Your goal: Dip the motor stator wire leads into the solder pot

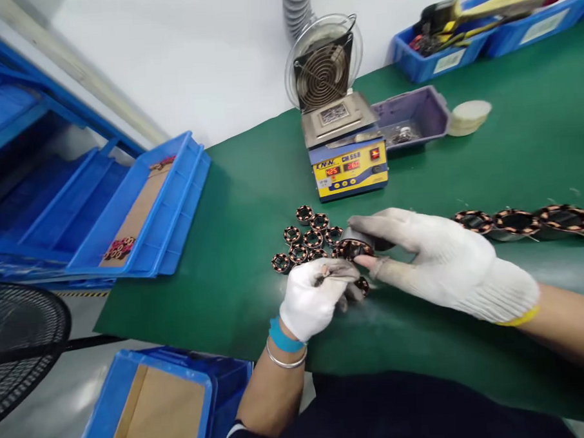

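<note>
My right hand (443,261), in a white glove with bare thumb tip, grips a larger motor stator (355,247), a dark ring with copper windings, tilted above the green table. My left hand (314,292), gloved too, is closed in a pinch right beside that stator; what lies between its fingertips is too small to make out. A cluster of smaller stators (313,238) stands just beyond my left hand. One more small stator (362,285) shows partly behind my left fingers. At the right, a row of larger stators (517,222) lies on the table.
A yellow-fronted solder pot (351,174) with lit displays stands at the back, a fan (322,82) behind it. Beside it are a purple tray (413,120) and round pale discs (469,117). Blue bins (449,60) hold tools. Blue crates (175,211) line the left; a black fan (21,347) stands lower left.
</note>
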`<state>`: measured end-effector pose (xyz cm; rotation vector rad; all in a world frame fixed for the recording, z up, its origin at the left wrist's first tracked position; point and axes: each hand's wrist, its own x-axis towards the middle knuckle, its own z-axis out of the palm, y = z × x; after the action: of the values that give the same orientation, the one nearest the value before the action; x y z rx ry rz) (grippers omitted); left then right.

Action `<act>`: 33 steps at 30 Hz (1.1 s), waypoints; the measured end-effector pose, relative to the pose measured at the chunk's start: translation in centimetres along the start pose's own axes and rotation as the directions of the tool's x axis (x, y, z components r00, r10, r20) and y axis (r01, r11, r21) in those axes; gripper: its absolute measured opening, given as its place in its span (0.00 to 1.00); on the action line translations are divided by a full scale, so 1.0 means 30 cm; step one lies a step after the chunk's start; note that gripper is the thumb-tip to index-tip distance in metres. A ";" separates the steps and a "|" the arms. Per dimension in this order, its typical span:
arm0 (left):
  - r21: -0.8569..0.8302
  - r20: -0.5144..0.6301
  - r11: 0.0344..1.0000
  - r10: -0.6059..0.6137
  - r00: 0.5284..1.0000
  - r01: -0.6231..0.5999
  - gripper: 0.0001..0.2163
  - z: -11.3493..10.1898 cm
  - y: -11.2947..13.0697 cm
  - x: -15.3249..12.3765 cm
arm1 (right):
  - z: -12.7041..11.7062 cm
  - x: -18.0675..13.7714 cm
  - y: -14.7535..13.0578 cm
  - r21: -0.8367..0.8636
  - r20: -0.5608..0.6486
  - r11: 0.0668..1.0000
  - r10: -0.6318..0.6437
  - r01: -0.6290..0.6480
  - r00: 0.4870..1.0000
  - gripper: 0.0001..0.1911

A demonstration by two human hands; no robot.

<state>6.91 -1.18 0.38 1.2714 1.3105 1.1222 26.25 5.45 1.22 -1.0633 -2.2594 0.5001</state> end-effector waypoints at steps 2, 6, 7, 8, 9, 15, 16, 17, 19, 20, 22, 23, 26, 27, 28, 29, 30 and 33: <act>-0.209 0.066 0.978 -0.001 0.998 0.015 0.20 -0.038 0.017 -0.003 | -0.007 0.008 -0.001 0.038 -0.021 0.998 0.048 -0.047 0.999 0.25; -0.301 -0.227 0.944 0.069 0.971 -0.137 0.31 -0.044 0.018 0.015 | -0.006 0.009 -0.016 0.088 -0.001 0.990 0.110 -0.110 0.994 0.25; -0.253 -0.272 0.956 0.080 0.959 -0.152 0.32 -0.030 0.015 0.021 | -0.002 0.007 -0.017 0.094 0.006 0.989 0.116 -0.116 0.993 0.26; -0.190 -0.280 0.971 0.087 0.956 -0.144 0.31 -0.013 0.012 0.023 | 0.003 0.005 -0.018 0.099 0.011 0.988 0.121 -0.121 0.993 0.26; -0.128 -0.251 0.984 0.091 0.964 -0.126 0.28 0.004 0.010 0.023 | 0.009 0.003 -0.018 0.104 0.016 0.987 0.122 -0.124 0.992 0.26; -0.196 -0.343 0.960 0.126 0.931 -0.201 0.18 0.022 0.015 -0.013 | 0.028 -0.001 -0.016 0.144 0.038 0.972 0.183 -0.186 0.982 0.27; -0.214 -0.431 0.945 0.137 0.892 -0.248 0.19 0.012 0.015 -0.015 | 0.027 0.000 -0.017 0.155 0.030 0.965 0.209 -0.211 0.978 0.27; -0.213 -0.509 0.936 0.138 0.850 -0.279 0.20 0.004 0.014 -0.013 | 0.025 0.001 -0.018 0.165 0.023 0.958 0.233 -0.234 0.972 0.27; -0.201 -0.558 0.944 0.109 0.823 -0.261 0.22 -0.005 0.012 -0.005 | 0.021 0.003 -0.017 0.174 0.015 0.948 0.267 -0.265 0.964 0.27; -0.204 -0.514 0.955 0.083 0.854 -0.216 0.24 -0.003 0.012 0.000 | 0.021 0.004 -0.016 0.171 0.016 0.947 0.274 -0.273 0.962 0.28; -0.203 -0.343 0.976 0.004 0.939 -0.078 0.26 0.013 0.015 0.007 | 0.023 0.006 -0.013 0.159 0.016 0.950 0.271 -0.270 0.963 0.28; -0.189 -0.256 0.982 -0.035 0.966 -0.015 0.25 0.025 0.017 0.006 | 0.025 0.006 -0.012 0.153 0.014 0.953 0.263 -0.262 0.965 0.28; -0.157 -0.141 0.986 -0.085 0.986 0.062 0.19 0.054 0.026 -0.008 | 0.034 0.005 -0.013 0.146 0.020 0.955 0.257 -0.258 0.966 0.27; -0.175 -0.162 0.984 -0.061 0.985 0.032 0.18 0.056 0.028 -0.014 | 0.035 0.005 -0.015 0.144 0.023 0.952 0.270 -0.270 0.963 0.27; -0.204 -0.217 0.979 -0.025 0.976 -0.021 0.18 0.053 0.029 -0.019 | 0.034 0.005 -0.017 0.143 0.028 0.947 0.288 -0.289 0.957 0.27; -0.235 -0.295 0.968 0.011 0.955 -0.084 0.18 0.047 0.029 -0.021 | 0.031 0.007 -0.019 0.146 0.027 0.939 0.311 -0.311 0.950 0.26; -0.262 -0.387 0.953 0.042 0.921 -0.154 0.18 0.039 0.029 -0.022 | 0.024 0.012 -0.020 0.153 0.026 0.929 0.337 -0.336 0.941 0.26; -0.325 -0.558 0.899 0.067 0.827 -0.292 0.20 0.019 0.028 -0.015 | -0.014 0.060 -0.011 0.161 0.013 0.887 0.436 -0.432 0.900 0.27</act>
<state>7.57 -1.61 1.16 0.8083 1.2672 1.8800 25.42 6.70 2.36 -1.4869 -1.9164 0.8325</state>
